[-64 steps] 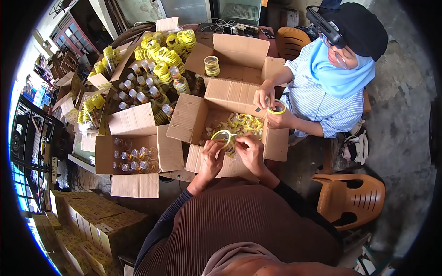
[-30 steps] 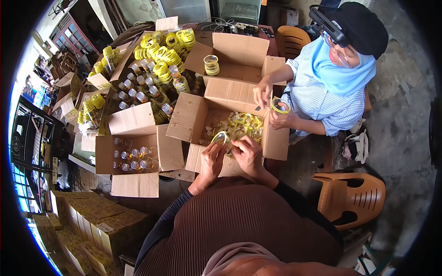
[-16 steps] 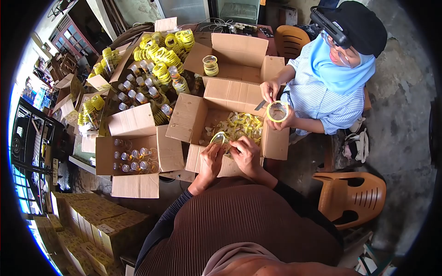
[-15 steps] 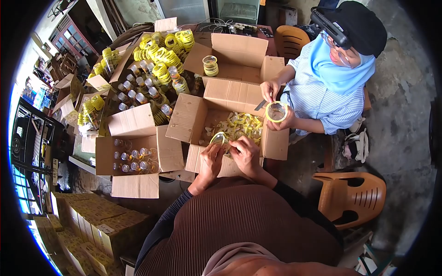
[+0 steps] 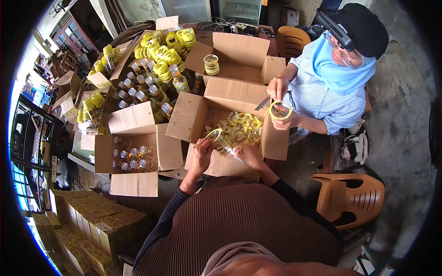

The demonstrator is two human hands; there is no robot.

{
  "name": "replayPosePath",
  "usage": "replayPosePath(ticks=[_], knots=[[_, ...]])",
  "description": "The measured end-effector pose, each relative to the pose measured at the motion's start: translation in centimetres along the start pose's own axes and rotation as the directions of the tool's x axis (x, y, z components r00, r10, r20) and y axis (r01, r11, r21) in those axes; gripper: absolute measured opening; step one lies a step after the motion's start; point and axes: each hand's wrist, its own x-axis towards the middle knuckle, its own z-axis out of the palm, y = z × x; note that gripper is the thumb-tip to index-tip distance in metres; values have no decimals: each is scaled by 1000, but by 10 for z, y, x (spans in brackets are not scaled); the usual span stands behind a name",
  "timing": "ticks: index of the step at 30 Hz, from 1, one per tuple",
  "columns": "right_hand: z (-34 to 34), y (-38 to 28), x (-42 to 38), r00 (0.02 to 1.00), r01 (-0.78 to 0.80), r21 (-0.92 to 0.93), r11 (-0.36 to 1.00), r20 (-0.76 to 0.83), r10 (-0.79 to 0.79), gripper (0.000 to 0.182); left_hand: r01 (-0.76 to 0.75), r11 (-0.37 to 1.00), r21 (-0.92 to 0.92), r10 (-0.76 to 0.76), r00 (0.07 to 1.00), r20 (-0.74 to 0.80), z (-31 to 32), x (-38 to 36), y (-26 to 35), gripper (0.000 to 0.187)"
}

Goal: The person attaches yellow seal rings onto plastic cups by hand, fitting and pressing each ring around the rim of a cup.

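A clear plastic jar (image 5: 224, 149) with a yellow rim lies tilted between my hands, above the near side of an open cardboard box (image 5: 188, 117). My left hand (image 5: 202, 151) is closed round the rim end. At the other end, the fingers of my right hand (image 5: 248, 155) are closed on the jar's lower part. Yellow and clear plastic scraps (image 5: 241, 129) cover the bottom of the box beneath. Part of the jar's side is hidden by my fingers.
To the right, a co-worker's hands hold another yellow-rimmed jar (image 5: 281, 110) and a dark flat blade (image 5: 262, 103). A left box (image 5: 133, 185) contains several small clear-capped bottles. Yellow ring stacks (image 5: 165, 57) stand behind. An orange chair (image 5: 352, 198) is at right.
The jar has turned from rim-up towards me to lying slantwise, its side now showing. My left hand shifted left, and my right hand moved slightly down and right to the jar's lower end.
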Motion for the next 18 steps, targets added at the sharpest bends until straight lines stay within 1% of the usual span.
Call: replayPosePath(ticks=[2, 3, 5, 6, 7, 8, 9, 10, 11, 12, 13, 14, 15, 16, 17, 18], knots=[[10, 7, -4, 1000, -11, -28, 1000, 28, 12, 14, 189, 978, -85, -175, 972, 155, -8, 0, -3, 14], [15, 9, -6, 998, -20, -57, 998, 53, 23, 12, 190, 978, -84, -175, 972, 156, -10, -1, -5, 14], [25, 29, -7, 997, -9, -64, 998, 70, 13, 10, 376, 900, -220, -320, 914, 251, -11, -2, -11, 19], [22, 27, -9, 997, 64, -206, 976, 47, -55, 10, 391, 862, -324, -314, 912, 265, -10, -2, -15, 20], [18, 24, -11, 991, 131, -346, 929, 35, -126, 10, 391, 861, -324, -315, 912, 263, -10, -3, -18, 20], [15, 22, -9, 991, 132, -345, 929, 38, -127, 10, 436, 795, -422, -328, 894, 305, -10, -4, -21, 21], [11, 19, -4, 979, 181, -222, 958, -47, -196, 12, 476, 716, -511, -334, 876, 349, -11, -4, -21, 23], [7, 16, 1, 958, 239, -99, 966, -141, -251, 14, 477, 716, -510, -335, 876, 347, -10, -4, -23, 23], [4, 12, 5, 958, 239, -98, 966, -140, -251, 14, 508, 666, -546, -342, 859, 382, -10, -5, -25, 22], [-3, -5, 10, 956, 238, 50, 970, -190, -224, 14, 539, 613, -578, -344, 841, 418, -9, -5, -26, 22], [-6, -15, 14, 953, 239, 197, 951, -237, -190, 14, 539, 613, -577, -344, 840, 420, -9, -5, -24, 22], [-3, -15, 18, 967, 204, 271, 941, -207, -150, 15, 544, 582, -604, -324, 837, 442, -10, -4, -21, 21], [-7, -28, 20, 966, 204, 269, 941, -211, -149, 15, 549, 549, -630, -302, 833, 463, -9, -2, -18, 20], [-18, -51, 20, 969, 219, 394, 893, -195, -152, 16, 547, 551, -631, -298, 834, 464, -7, 0, -18, 20], [-24, -63, 21, 971, 229, 512, 828, -178, -158, 18, 532, 589, -608, -278, 840, 466, -6, 1, -19, 21], [-25, -60, 26, 973, 229, 518, 824, -133, -187, 18, 516, 626, -585, -260, 845, 467, -5, 2, -18, 22]])
